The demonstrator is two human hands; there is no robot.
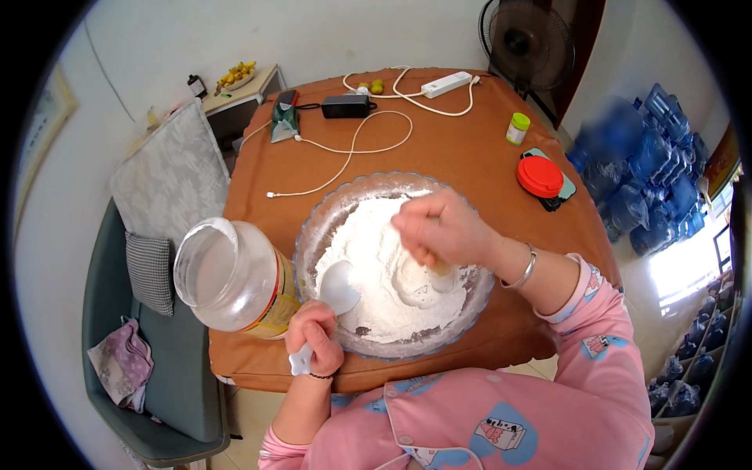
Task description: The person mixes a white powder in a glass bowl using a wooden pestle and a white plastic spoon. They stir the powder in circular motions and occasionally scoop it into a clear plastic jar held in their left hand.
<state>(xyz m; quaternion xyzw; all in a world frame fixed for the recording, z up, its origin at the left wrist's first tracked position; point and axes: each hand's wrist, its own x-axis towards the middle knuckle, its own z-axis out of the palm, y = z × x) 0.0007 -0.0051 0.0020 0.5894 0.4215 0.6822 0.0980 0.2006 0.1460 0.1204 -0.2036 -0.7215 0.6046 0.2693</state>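
Observation:
A large clear glass bowl (313,211) with a scalloped rim stands at the table's near side, holding a broad heap of white flour (364,235) with a hollow right of its middle. My left hand (315,333) is closed round the handle of a white plastic scoop (338,287), whose head rests over the bowl's left side. Above the hollow, my right hand (440,227) has its fingers curled together; whatever they hold, if anything, is hidden. Left of the bowl is a wide-mouthed clear plastic jar (235,274) with a yellow label, its mouth uncovered and dusted white inside.
The brown-covered table (462,157) carries a black adapter (347,106), white cables, a power strip (446,84), a green-lidded small jar (518,128) and a red round lid (540,174). A fan (525,39) stands behind, a green sofa (176,384) left, blue water bottles (650,157) right.

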